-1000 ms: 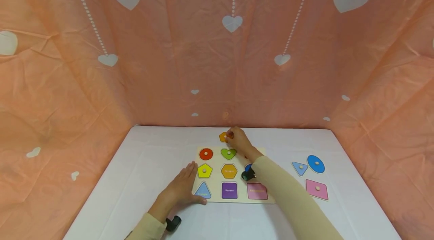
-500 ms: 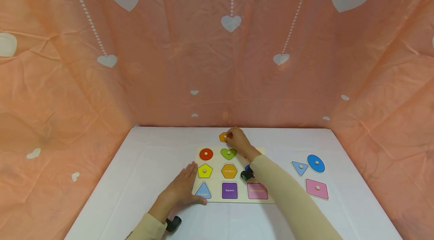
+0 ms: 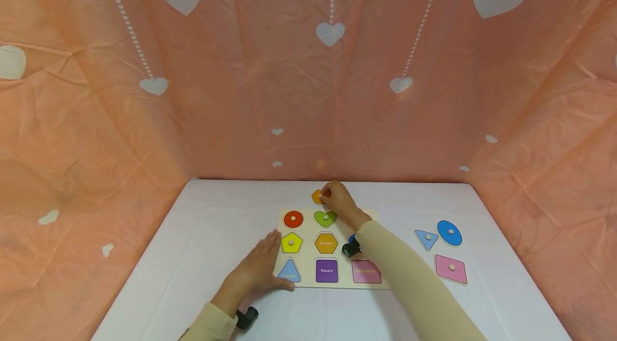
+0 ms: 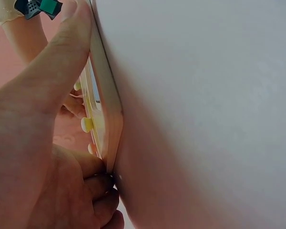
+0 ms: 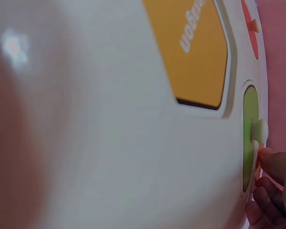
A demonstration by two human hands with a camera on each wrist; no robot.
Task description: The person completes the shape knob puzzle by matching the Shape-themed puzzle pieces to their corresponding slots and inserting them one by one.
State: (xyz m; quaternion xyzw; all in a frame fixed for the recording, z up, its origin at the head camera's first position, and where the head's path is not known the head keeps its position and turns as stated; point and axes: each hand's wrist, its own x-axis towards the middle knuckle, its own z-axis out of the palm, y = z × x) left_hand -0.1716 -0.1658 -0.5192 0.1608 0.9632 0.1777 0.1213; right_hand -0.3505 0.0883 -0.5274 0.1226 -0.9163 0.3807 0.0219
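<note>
In the head view my right hand (image 3: 340, 202) pinches the knob of an orange hexagon puzzle piece (image 3: 316, 197) just behind the board, its fingers hiding the piece's right part. A cream shape puzzle board (image 3: 308, 229) lies flat below that arm. My left hand (image 3: 257, 263) rests along the board's left edge, fingers straight and thumb spread at the near corner. Seen from the left wrist, the thumb (image 4: 69, 43) lies along the board's edge (image 4: 109, 90). The right wrist view shows the orange hexagon recess (image 5: 195, 52) and the green heart piece (image 5: 250, 129).
To the right on the white table lie a blue triangle piece (image 3: 426, 239), a blue oval piece (image 3: 449, 233) and a pink rectangle piece (image 3: 450, 269). Seated in the board are a red circle (image 3: 293, 219) and a yellow pentagon (image 3: 291, 243). A pink curtain (image 3: 308, 116) hangs behind.
The orange hexagon piece has shifted very slightly toward the board in my right hand. My left hand stays in place.
</note>
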